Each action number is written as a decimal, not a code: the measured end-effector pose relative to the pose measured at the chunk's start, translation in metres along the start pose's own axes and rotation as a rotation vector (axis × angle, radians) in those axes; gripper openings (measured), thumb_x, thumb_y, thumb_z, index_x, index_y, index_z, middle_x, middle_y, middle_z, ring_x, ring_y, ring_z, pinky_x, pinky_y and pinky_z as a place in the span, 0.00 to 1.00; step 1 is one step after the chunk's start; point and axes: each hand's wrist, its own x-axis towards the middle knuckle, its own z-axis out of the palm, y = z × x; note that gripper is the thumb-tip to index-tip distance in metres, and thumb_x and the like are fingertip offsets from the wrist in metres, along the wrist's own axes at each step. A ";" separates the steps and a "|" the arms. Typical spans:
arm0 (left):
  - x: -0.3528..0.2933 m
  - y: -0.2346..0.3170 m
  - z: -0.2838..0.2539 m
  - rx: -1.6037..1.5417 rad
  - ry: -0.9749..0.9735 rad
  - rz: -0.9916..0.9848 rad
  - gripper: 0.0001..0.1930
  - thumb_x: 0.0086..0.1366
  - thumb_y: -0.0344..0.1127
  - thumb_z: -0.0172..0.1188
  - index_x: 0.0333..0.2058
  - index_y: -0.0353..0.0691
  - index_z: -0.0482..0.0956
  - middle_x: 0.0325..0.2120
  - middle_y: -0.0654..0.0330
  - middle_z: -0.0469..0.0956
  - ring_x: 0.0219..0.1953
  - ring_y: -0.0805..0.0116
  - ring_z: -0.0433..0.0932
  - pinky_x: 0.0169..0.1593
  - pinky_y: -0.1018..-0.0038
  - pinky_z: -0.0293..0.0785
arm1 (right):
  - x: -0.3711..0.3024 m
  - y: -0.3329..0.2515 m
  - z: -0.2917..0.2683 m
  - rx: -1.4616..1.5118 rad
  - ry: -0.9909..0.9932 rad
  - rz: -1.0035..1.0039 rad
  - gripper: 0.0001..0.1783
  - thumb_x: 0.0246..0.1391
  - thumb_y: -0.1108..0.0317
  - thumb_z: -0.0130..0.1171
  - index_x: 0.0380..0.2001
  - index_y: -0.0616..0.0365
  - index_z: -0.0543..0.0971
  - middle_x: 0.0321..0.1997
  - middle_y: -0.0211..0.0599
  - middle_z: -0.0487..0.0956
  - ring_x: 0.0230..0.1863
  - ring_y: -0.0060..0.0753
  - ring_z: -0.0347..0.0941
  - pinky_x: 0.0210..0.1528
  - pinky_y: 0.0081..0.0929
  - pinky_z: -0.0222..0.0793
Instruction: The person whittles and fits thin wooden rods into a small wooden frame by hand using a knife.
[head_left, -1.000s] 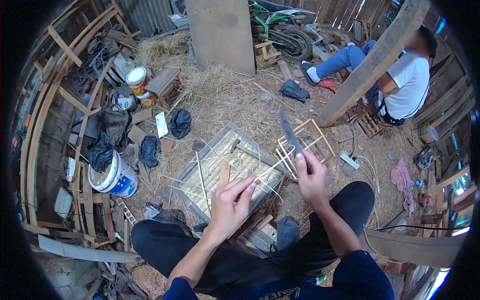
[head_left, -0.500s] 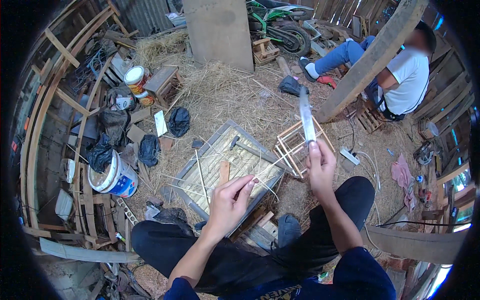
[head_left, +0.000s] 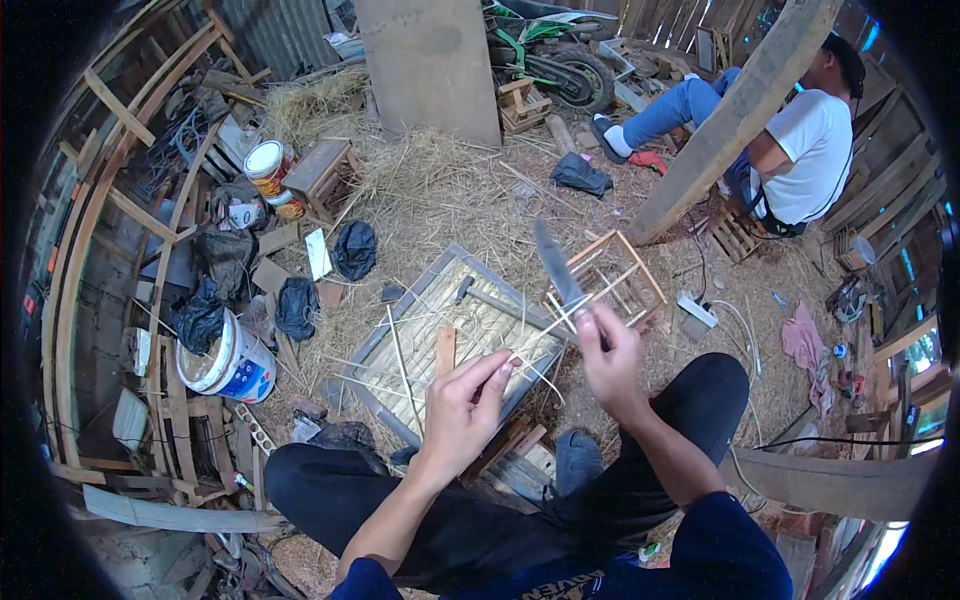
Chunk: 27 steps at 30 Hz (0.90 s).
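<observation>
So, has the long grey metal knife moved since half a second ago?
Yes. The knife in the right hand swung left and down in view, toward the grey-rimmed, pale rectangular panel.

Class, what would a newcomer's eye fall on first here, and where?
Probably the long knife held in the right hand near the middle, pointing up and leftward, with the left hand pinching a thin pale strip over a grey-edged board. Next might come the green motorcycle at the top, beyond the loose straw, and the seated person in a white shirt at upper right, partly behind a slanting wooden post.
</observation>
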 end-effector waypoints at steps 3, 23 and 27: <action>-0.002 0.000 -0.002 0.018 -0.013 -0.034 0.11 0.68 0.30 0.59 0.45 0.32 0.82 0.28 0.52 0.82 0.23 0.68 0.77 0.29 0.74 0.72 | 0.007 0.010 -0.014 0.239 0.001 0.205 0.12 0.70 0.65 0.47 0.44 0.60 0.76 0.20 0.16 0.62 0.19 0.09 0.55 0.20 0.15 0.49; -0.002 -0.022 -0.013 0.065 -0.200 -0.191 0.13 0.72 0.37 0.55 0.45 0.33 0.80 0.31 0.51 0.83 0.25 0.66 0.77 0.32 0.72 0.72 | 0.015 0.010 -0.011 0.517 -0.176 0.276 0.10 0.61 0.72 0.61 0.44 0.61 0.76 0.36 0.28 0.81 0.27 0.09 0.69 0.27 0.12 0.62; -0.002 -0.023 -0.013 0.065 -0.143 -0.149 0.13 0.71 0.36 0.55 0.45 0.33 0.80 0.33 0.49 0.83 0.30 0.60 0.81 0.35 0.69 0.74 | 0.020 0.006 -0.023 0.557 -0.218 0.396 0.10 0.60 0.73 0.63 0.42 0.63 0.76 0.43 0.40 0.84 0.45 0.23 0.79 0.51 0.24 0.74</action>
